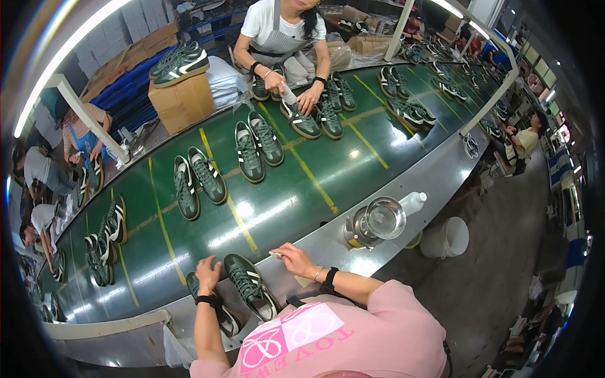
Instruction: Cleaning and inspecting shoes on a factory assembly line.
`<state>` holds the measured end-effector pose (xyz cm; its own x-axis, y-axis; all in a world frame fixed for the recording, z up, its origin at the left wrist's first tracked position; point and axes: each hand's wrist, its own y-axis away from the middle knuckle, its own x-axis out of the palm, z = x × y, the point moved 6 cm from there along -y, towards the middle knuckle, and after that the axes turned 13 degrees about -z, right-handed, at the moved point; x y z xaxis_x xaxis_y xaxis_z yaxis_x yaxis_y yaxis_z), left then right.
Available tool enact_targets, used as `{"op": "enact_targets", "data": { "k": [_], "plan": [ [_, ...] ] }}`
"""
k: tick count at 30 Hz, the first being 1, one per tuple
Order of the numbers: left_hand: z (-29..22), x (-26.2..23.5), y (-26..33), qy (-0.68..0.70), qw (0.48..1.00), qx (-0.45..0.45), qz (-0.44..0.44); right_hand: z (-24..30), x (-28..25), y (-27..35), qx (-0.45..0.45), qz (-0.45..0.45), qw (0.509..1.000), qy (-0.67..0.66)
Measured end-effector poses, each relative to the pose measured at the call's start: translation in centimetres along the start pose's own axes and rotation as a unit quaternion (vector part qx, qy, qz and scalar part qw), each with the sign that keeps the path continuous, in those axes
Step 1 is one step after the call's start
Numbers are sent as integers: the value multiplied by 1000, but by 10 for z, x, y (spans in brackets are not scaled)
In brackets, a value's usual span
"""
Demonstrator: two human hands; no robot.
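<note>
Two dark green sneakers with white stripes lie at the metal near edge of the conveyor, toes pointing away from me. My left hand (207, 276), fingers spread, is over the front of the left sneaker (228, 322) and hides much of it; whether it presses on the shoe I cannot tell. The right sneaker (247, 283) sits between my hands, laced, its opening toward me. To its right, my right hand (296, 259) pinches a small white wad (275, 254), possibly cloth or tissue, apart from the shoe.
Pairs of similar sneakers (200, 176) stand along the green conveyor (283, 208). A metal pot (372, 222) and white bottle (413, 203) stand on the ledge at right, above a white bucket (445, 237). Across the belt, another person's hands (309, 97) work on a sneaker.
</note>
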<state>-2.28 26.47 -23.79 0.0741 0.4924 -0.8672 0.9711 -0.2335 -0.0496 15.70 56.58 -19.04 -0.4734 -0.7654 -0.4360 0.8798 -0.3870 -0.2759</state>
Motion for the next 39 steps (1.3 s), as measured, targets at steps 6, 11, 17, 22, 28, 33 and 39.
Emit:
{"op": "enact_targets", "data": {
  "k": [6,11,17,22,28,33,39],
  "plan": [
    [121,-21,-10,-95,969,-220,58,-5,-2,5,28,12,999,-17],
    [149,-13,-2,86,955,-268,89,-10,-4,9,33,10,999,-13],
    [81,-37,18,308,862,-375,145,-15,-9,11,43,27,999,-9],
    [84,-47,40,383,888,-255,-1,-31,-4,6,46,13,999,-2],
    [12,-128,-8,461,841,-231,-162,-36,5,-6,116,28,992,-45],
    [-58,-166,-39,481,808,-150,-305,-2,17,-16,136,65,983,-106],
    [-92,-140,-31,320,847,-146,-398,73,19,-18,-90,96,990,-56]
  ]
}}
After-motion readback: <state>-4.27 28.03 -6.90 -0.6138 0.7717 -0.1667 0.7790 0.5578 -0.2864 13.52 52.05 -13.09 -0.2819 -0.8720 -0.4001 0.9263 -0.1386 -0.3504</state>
